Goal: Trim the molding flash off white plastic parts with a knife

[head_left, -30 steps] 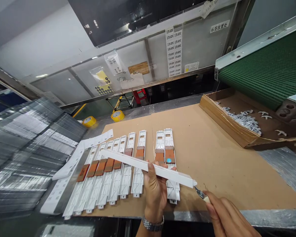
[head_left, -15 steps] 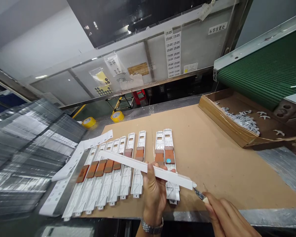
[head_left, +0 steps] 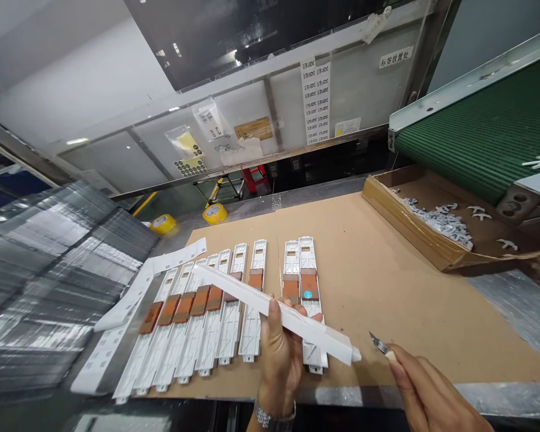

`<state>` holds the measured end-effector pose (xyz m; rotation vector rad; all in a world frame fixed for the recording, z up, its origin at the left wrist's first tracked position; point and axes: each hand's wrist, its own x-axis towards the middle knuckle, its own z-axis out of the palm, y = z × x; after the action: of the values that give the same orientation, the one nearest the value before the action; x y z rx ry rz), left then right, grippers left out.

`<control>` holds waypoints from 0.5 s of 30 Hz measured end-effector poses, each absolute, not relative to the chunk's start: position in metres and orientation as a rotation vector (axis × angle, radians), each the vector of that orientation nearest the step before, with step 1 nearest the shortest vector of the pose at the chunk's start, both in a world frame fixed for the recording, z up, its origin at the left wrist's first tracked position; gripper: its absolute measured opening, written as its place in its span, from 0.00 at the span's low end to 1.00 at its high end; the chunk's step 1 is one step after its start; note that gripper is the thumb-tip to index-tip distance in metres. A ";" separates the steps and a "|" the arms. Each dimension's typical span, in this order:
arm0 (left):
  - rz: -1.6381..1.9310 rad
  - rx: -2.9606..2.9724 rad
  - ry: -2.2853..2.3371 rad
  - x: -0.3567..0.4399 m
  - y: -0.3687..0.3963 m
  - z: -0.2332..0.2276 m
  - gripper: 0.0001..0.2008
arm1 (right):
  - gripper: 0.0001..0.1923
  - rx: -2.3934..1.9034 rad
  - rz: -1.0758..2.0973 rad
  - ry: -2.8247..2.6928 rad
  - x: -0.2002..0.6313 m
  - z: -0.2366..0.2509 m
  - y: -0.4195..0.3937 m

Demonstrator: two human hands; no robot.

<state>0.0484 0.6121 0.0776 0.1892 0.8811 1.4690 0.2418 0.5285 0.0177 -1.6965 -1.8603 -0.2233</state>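
Note:
My left hand point(head_left: 281, 354) is closed around the middle of a long white plastic strip point(head_left: 238, 291), held tilted above the table with its far end up to the left. In my right hand point(head_left: 425, 384) is a small craft knife point(head_left: 379, 344), its blade pointing up and left, apart from the strip's near end. Under the strip lies a row of similar white plastic parts point(head_left: 162, 354) with brown blocks point(head_left: 182, 307) across them. Two more such parts point(head_left: 306, 252) lie just right of the row, one bearing a round blue sticker point(head_left: 308, 294).
Brown cardboard point(head_left: 364, 252) covers the table. At right, a cardboard box point(head_left: 409, 225) holds small white clips, below a green conveyor belt point(head_left: 481, 132). Yellow tape rolls point(head_left: 215, 213) stand at the back. Label sheets point(head_left: 117, 324) and plastic-wrapped stacks point(head_left: 54, 282) are at left.
My right hand has drawn the knife away from the strip's near end, to the right. The strip has tilted slightly, its near end lower.

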 end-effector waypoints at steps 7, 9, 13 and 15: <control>0.783 0.631 0.661 0.023 0.605 0.077 0.21 | 0.20 -1.735 0.101 -1.589 0.288 0.021 0.548; 0.609 0.686 0.618 0.011 0.605 0.076 0.21 | 0.27 -1.724 0.103 -1.507 0.304 0.035 0.561; 0.424 0.705 0.630 -0.012 0.604 0.066 0.19 | 0.34 -1.613 0.316 -1.512 0.328 0.064 0.585; 0.496 0.659 0.730 -0.022 0.604 0.060 0.17 | 0.28 -1.522 0.570 -1.586 0.331 0.072 0.588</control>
<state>-0.0222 0.6043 0.0604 0.6585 0.7297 0.4964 0.3313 0.5880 0.0717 -1.5219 -1.5864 0.5704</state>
